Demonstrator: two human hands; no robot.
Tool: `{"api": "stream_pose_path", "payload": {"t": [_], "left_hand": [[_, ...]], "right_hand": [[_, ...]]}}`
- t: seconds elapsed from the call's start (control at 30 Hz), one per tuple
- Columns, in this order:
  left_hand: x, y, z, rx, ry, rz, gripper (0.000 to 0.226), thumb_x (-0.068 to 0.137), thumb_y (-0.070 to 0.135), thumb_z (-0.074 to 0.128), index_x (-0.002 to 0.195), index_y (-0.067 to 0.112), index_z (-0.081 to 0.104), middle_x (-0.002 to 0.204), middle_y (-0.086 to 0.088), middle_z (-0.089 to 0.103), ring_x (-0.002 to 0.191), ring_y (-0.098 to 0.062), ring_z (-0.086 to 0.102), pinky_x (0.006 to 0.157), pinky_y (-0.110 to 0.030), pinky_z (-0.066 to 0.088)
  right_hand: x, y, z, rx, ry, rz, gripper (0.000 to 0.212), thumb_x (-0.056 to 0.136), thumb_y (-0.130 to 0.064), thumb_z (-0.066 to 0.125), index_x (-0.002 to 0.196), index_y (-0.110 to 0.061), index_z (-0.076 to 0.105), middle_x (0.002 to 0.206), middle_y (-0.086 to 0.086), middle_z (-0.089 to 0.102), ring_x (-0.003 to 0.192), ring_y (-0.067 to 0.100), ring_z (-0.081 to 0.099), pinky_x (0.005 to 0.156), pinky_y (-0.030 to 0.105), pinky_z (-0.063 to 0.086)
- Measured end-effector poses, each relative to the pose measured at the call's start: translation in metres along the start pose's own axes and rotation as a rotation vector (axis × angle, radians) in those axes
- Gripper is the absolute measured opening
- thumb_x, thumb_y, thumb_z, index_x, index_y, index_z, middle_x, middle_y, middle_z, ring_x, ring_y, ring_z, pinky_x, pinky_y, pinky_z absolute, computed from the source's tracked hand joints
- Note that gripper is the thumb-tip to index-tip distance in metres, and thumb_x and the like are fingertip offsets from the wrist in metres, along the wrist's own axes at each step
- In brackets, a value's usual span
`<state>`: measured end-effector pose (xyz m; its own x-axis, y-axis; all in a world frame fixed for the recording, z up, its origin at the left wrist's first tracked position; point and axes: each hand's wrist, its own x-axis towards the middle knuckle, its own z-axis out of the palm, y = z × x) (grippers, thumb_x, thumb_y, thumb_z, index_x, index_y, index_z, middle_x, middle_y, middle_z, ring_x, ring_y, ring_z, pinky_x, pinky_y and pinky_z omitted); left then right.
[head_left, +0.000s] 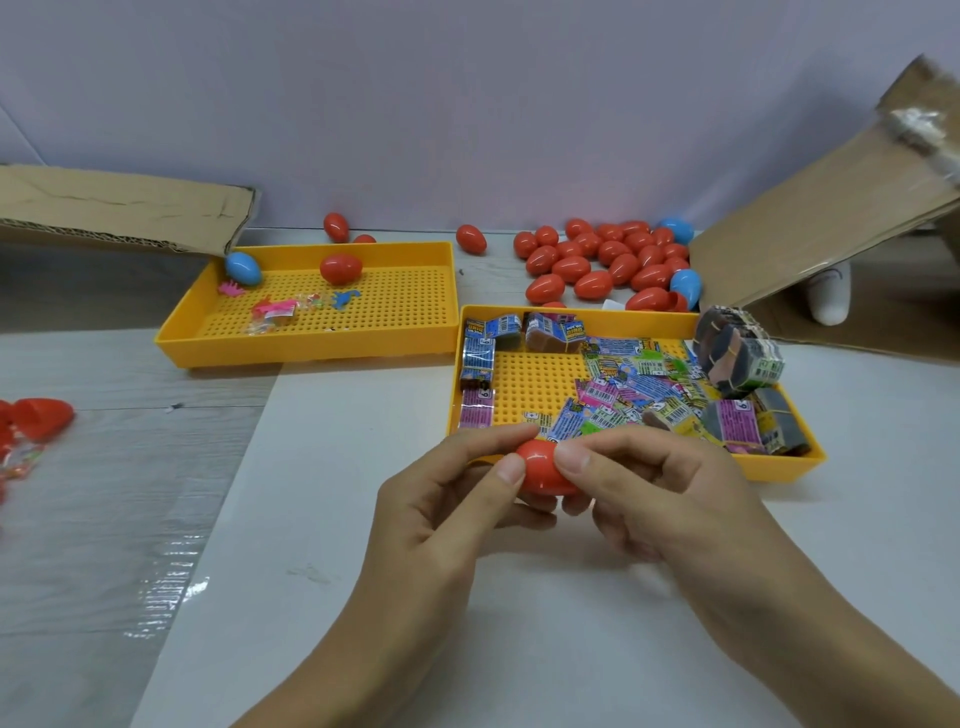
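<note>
Head view, nearest first: both forearms reach in from the bottom edge and meet above the white desk (519, 649). The left hand (436, 519) and the right hand (665, 499) share one red egg (540, 470), held just off the desk in front of the near tray. Fingers (511, 467) of each hand are curled round it, thumbs on top pressing from either side, other fingertips underneath. I cannot tell whether its two halves are fully joined.

At the far left edge lie opened red shells (41, 415) beside some clear packets, blurred.

Just behind the hands sits the near tray (779, 470), yellow with a perforated floor. It holds a scatter of printed leaflets (634, 384) on its right half and folded ones along its left and back walls. A banded bundle (737, 353) is propped at its back right corner.

Farther left stands the second tray (311, 348), holding small plastic toys (280, 306), a blue egg (243, 267) and a loose red egg (340, 268).

Behind both, against the wall, a heap of eggs (608, 260), mostly red, lies on the desk. Cardboard flaps (831, 223) hang over either end.
</note>
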<state>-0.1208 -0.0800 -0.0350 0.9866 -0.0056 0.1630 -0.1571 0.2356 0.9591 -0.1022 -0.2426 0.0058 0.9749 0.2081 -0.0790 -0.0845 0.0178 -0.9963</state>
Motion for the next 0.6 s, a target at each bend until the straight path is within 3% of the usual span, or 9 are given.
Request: {"api": "stream_pose_path", "payload": {"t": [0.13,0.27,0.33,0.4,0.47,0.6], "left_hand": [[0.0,-0.001,0.0,-0.001,0.02,0.043,0.028,0.082,0.03,0.066,0.106,0.023,0.076,0.103,-0.01,0.074,0.089,-0.032,0.074,0.075,-0.032,0.061],[0.0,-0.001,-0.001,0.006,0.149,0.137,0.024,0.086,0.032,0.064,0.105,0.023,0.075,0.101,-0.006,0.076,0.087,-0.028,0.075,0.074,-0.037,0.061],[0.001,0.001,-0.001,0.013,0.23,0.235,0.021,0.09,0.03,0.06,0.103,0.025,0.075,0.099,-0.003,0.075,0.087,-0.026,0.075,0.072,-0.034,0.061],[0.002,0.001,-0.001,0.028,0.291,0.281,0.02,0.092,0.031,0.057,0.101,0.028,0.074,0.099,0.0,0.074,0.086,-0.025,0.075,0.071,-0.033,0.061],[0.002,0.001,-0.001,0.026,0.327,0.255,0.018,0.091,0.035,0.059,0.1,0.028,0.073,0.098,0.001,0.074,0.082,-0.024,0.075,0.071,-0.033,0.061],[0.004,0.0,0.0,0.0,0.329,0.216,0.018,0.086,0.036,0.064,0.098,0.024,0.071,0.101,-0.001,0.073,0.088,-0.023,0.074,0.071,-0.031,0.061]], "right_hand": [[0.0,0.006,-0.001,-0.116,0.014,-0.143,0.025,0.069,-0.045,0.077,0.087,-0.027,0.079,0.065,-0.001,0.068,0.051,0.007,0.054,0.048,0.016,0.042],[0.006,0.015,-0.015,-0.733,0.2,-0.518,0.044,0.075,-0.064,0.067,0.102,-0.031,0.074,0.092,-0.014,0.066,0.086,0.008,0.06,0.076,0.018,0.045],[0.011,0.017,-0.019,-1.034,0.205,-0.525,0.064,0.073,-0.074,0.058,0.113,-0.026,0.072,0.113,-0.01,0.064,0.111,0.016,0.054,0.094,0.031,0.042],[0.015,0.022,-0.02,-1.259,0.178,-0.374,0.072,0.072,-0.078,0.052,0.12,-0.027,0.071,0.131,-0.004,0.059,0.128,0.027,0.044,0.102,0.046,0.036],[0.017,0.025,-0.019,-1.3,0.162,-0.288,0.058,0.074,-0.069,0.055,0.117,-0.033,0.071,0.136,-0.005,0.058,0.134,0.029,0.039,0.103,0.044,0.026],[0.021,0.027,-0.021,-1.129,0.23,-0.394,0.021,0.072,-0.048,0.068,0.083,-0.032,0.076,0.118,-0.018,0.065,0.125,0.02,0.047,0.087,0.027,0.017]]}}
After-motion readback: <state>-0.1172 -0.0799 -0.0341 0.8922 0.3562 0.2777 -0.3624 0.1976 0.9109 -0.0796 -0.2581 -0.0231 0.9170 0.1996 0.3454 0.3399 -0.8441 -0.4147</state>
